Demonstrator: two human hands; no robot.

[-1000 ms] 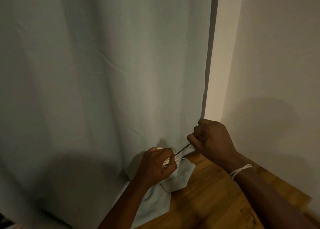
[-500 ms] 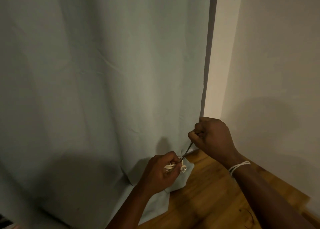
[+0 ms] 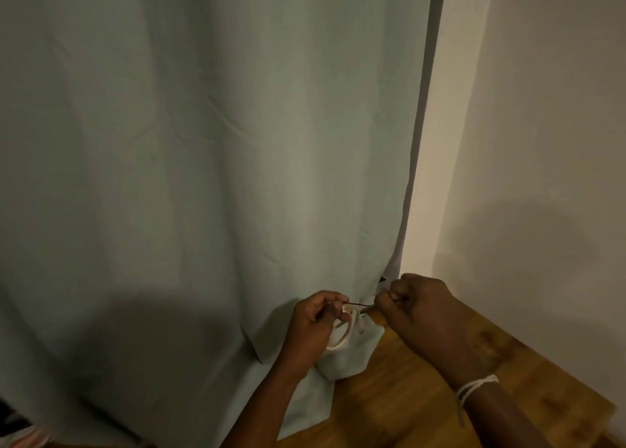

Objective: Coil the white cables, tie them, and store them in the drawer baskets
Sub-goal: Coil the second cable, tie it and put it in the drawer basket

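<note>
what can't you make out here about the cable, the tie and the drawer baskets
- Head view: white cable coil mostly hidden by the left hand.
- Thin dark tie: ends hidden in both hands' fingers; right hand. Knot too small, dim.
- Drawer baskets: not seen; curtain fills the view.

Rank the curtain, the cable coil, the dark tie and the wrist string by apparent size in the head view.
1. Curtain, by far largest.
2. Cable coil, partly hidden by the left hand.
3. Wrist string and dark tie: both thin, too alike to rank.
</note>
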